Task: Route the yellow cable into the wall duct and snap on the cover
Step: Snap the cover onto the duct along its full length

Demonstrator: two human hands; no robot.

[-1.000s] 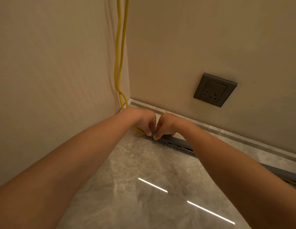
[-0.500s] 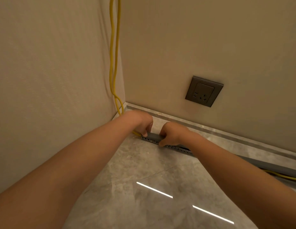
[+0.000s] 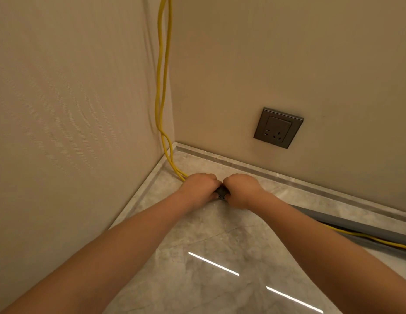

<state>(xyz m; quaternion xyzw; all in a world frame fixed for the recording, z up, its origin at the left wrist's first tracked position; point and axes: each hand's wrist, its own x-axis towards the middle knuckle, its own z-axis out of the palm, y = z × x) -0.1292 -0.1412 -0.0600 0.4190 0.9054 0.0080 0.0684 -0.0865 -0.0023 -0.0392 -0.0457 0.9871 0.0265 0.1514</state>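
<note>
Head view, room corner, floor level.
- Yellow cable [image 3: 157, 87]: two strands hang down the wall corner, reach the marble floor [image 3: 209, 234] and run under the left hand [image 3: 201, 185]. One strand shows again far right, lying just beside the grey duct [image 3: 356, 225].
- Grey duct: lies on the floor along the skirting [image 3: 265, 172]. Its near end sits between the hands.
- Left hand and right hand [image 3: 241, 189]: knuckles nearly touching, fingers curled down, both gripping the duct end.
- Wall socket [image 3: 278, 128]: grey plate above the skirting; any marking too small to read.
</note>
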